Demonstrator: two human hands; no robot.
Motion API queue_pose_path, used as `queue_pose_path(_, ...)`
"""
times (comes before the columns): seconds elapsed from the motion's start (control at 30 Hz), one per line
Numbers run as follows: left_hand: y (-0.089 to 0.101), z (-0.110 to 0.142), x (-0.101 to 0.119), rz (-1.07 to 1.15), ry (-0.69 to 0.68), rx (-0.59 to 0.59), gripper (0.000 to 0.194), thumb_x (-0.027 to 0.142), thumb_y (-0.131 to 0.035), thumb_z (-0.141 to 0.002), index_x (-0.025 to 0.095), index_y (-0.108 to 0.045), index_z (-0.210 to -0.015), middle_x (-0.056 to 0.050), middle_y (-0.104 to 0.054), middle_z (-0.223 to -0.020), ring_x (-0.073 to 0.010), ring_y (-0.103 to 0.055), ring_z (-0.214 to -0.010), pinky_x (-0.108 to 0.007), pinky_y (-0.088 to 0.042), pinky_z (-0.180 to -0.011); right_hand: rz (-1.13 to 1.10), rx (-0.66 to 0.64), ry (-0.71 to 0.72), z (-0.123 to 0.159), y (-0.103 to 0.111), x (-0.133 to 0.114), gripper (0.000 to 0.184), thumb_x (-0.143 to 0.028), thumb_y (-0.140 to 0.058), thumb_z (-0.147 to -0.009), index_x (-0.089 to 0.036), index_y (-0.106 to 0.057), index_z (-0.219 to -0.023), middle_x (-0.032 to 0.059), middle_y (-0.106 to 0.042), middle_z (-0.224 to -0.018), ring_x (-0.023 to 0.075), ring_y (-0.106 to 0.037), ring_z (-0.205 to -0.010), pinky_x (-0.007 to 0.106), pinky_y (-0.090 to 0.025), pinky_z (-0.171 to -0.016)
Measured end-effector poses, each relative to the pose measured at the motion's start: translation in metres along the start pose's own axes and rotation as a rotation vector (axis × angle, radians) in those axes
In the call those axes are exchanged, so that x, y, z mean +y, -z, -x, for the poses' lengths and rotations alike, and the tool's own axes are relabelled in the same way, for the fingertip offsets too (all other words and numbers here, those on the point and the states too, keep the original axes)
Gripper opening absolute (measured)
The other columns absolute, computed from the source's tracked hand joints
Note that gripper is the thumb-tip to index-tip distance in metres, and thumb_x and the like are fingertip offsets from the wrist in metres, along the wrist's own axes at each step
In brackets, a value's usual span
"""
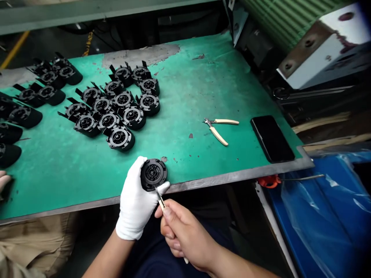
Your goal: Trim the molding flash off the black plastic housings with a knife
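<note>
My left hand (136, 204), in a white glove, is wrapped round a round black plastic part (154, 172) just above the table's front edge. Its ringed face is turned up toward me. My bare right hand (181, 229) grips a slim cream-handled tool (161, 201). The tool's narrow metal tip meets the lower rim of the black part, beside my gloved thumb. Fingers cover most of the handle, so its exact kind is hard to tell.
Several similar black parts (120, 138) stand grouped on the green table (185, 96), with more at the left. Cream-handled nippers (218, 127) and a black phone (272, 139) lie at right. Another person's hand (4, 180) shows at the left edge. Blue plastic-lined bin (315, 200) stands lower right.
</note>
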State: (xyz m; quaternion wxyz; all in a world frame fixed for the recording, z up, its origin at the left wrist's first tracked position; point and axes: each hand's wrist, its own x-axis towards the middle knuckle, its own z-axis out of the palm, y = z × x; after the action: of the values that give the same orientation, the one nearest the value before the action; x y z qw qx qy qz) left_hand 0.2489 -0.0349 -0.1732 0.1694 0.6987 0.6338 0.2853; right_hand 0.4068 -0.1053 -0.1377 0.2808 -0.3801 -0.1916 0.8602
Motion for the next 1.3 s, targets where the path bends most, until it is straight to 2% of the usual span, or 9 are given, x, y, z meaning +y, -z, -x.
queue_pose_path(0.13,-0.005,0.003,-0.001,-0.036,0.004,0.056,0.096,0.059,-0.082,-0.076,0.021,-0.037,-0.151,-0.017,-0.051,-0.147,-0.0363,-0.051,-0.138,-0.054,-0.044,-0.118,0.138,-0.21,0.07,0.005,-0.015,0.003,0.053,-0.069,-0.058,-0.094,-0.017,-0.061,-0.106,-0.0054,-0.05,-0.065,0.0045,-0.042,-0.051,0.016,-0.036,-0.048)
queue_pose_path(0.37,-0.01,0.007,0.003,-0.036,0.006,0.247,0.098,0.068,-0.084,-0.067,0.013,-0.044,-0.139,-0.018,-0.05,-0.131,-0.0374,-0.054,-0.127,-0.058,-0.046,-0.111,-0.339,0.025,-0.037,-0.006,-0.012,0.013,0.039,-0.06,-0.062,-0.095,-0.022,-0.053,-0.097,-0.009,-0.044,-0.064,0.0037,-0.031,-0.043,0.013,-0.027,-0.035)
queue_pose_path(0.6,-0.008,-0.003,0.014,0.093,0.08,0.113,0.079,0.057,-0.083,-0.074,0.018,-0.051,-0.134,-0.014,-0.061,-0.129,-0.0323,-0.062,-0.12,-0.053,-0.049,-0.11,-0.362,0.031,-0.015,-0.003,-0.012,0.018,0.034,-0.056,-0.058,-0.099,-0.022,-0.05,-0.098,-0.009,-0.04,-0.065,0.0028,-0.022,-0.044,0.012,-0.018,-0.035)
queue_pose_path(0.73,-0.007,-0.004,0.016,0.083,0.073,0.106,0.075,0.051,-0.08,-0.077,0.016,-0.05,-0.136,-0.015,-0.061,-0.134,-0.0328,-0.06,-0.127,-0.053,-0.047,-0.114,-0.301,-0.053,0.199,0.009,-0.011,0.0,0.037,-0.06,-0.059,-0.098,-0.024,-0.05,-0.094,-0.0107,-0.036,-0.058,0.0025,-0.019,-0.04,0.012,-0.02,-0.036)
queue_pose_path(0.87,0.01,-0.006,0.008,0.18,0.056,-0.014,0.072,0.036,-0.069,-0.087,0.017,-0.04,-0.151,-0.016,-0.051,-0.151,-0.0302,-0.052,-0.141,-0.05,-0.044,-0.12,-0.208,0.214,0.439,0.012,0.008,-0.04,0.028,-0.052,-0.059,-0.099,-0.025,-0.054,-0.096,-0.0082,-0.038,-0.062,0.0049,-0.024,-0.042,0.014,-0.025,-0.036)
queue_pose_path(0.93,0.023,-0.007,-0.003,0.243,-0.004,-0.087,0.066,0.027,-0.058,-0.095,0.023,-0.035,-0.156,-0.01,-0.044,-0.16,-0.0256,-0.044,-0.148,-0.047,-0.038,-0.125,-0.117,0.332,0.471,0.011,0.023,-0.055,0.023,-0.049,-0.059,-0.099,-0.026,-0.056,-0.099,-0.0063,-0.043,-0.065,0.0069,-0.034,-0.045,0.016,-0.031,-0.037)
queue_pose_path(1.1,0.044,-0.007,-0.026,0.359,0.05,0.128,0.056,0.029,-0.057,-0.099,0.026,-0.042,-0.153,-0.007,-0.046,-0.159,-0.0251,-0.046,-0.147,-0.048,-0.037,-0.126,0.428,0.452,0.438,0.006,0.05,-0.067,0.034,-0.048,-0.053,-0.103,-0.027,-0.06,-0.129,-0.0009,-0.06,-0.08,0.0116,-0.049,-0.058,0.023,-0.043,-0.049)
queue_pose_path(1.23,0.038,-0.007,-0.021,0.27,0.051,0.021,0.083,0.043,-0.074,-0.089,0.026,-0.032,-0.158,-0.01,-0.037,-0.164,-0.0298,-0.038,-0.151,-0.052,-0.033,-0.127,1.156,0.368,0.442,-0.007,0.053,-0.078,0.036,-0.043,-0.048,-0.107,-0.026,-0.07,-0.13,0.0059,-0.069,-0.099,0.0193,-0.063,-0.091,0.033,-0.051,-0.084)
queue_pose_path(1.3,0.033,-0.008,-0.017,0.199,0.023,-0.018,0.093,0.048,-0.079,-0.084,0.026,-0.028,-0.159,-0.011,-0.036,-0.164,-0.0314,-0.038,-0.151,-0.053,-0.033,-0.127,1.412,0.344,0.46,-0.014,0.052,-0.084,0.036,-0.04,-0.047,-0.108,-0.028,-0.07,-0.132,0.0054,-0.071,-0.097,0.0199,-0.063,-0.092,0.034,-0.049,-0.087)
